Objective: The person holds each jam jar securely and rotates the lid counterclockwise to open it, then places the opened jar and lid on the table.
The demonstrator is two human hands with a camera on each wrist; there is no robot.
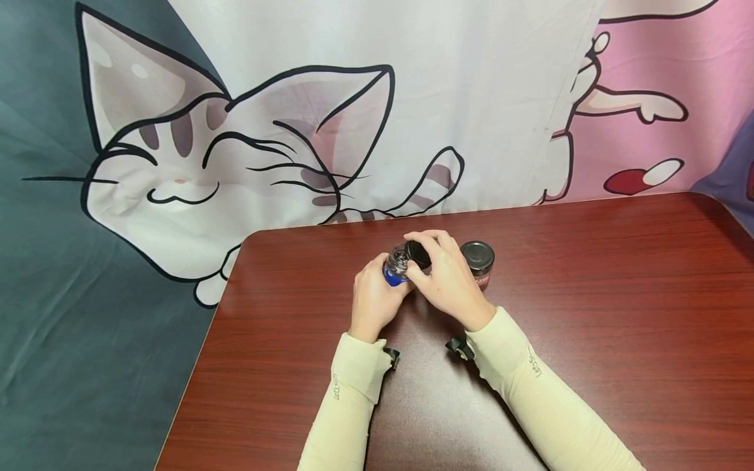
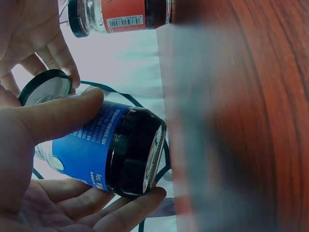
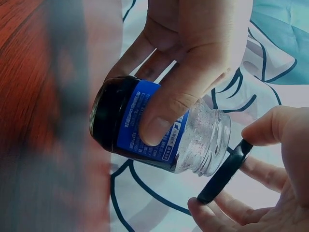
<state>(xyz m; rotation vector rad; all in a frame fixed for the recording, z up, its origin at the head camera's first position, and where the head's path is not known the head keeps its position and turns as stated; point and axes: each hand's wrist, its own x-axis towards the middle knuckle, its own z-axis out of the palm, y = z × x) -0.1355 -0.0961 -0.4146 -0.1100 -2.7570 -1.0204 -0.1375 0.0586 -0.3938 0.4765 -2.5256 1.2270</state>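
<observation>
My left hand (image 1: 377,297) grips a glass jar (image 2: 91,145) with a blue label, thumb on one side and fingers round the other. Dark contents fill its lower part, while the upper glass is clear with smears. The threaded mouth shows uncovered in the right wrist view. A black lid (image 3: 226,171) is pinched by its edge between the thumb and fingers of my right hand (image 1: 450,278), tilted close beside the jar's mouth. In the left wrist view the lid's pale inner side faces the jar.
Just right of my right hand stands a second jar (image 1: 478,258) with a black lid and a red label, closed. The brown wood-grain table (image 1: 589,314) ends at the back against a hanging cloth (image 1: 501,98) printed with cartoon cats.
</observation>
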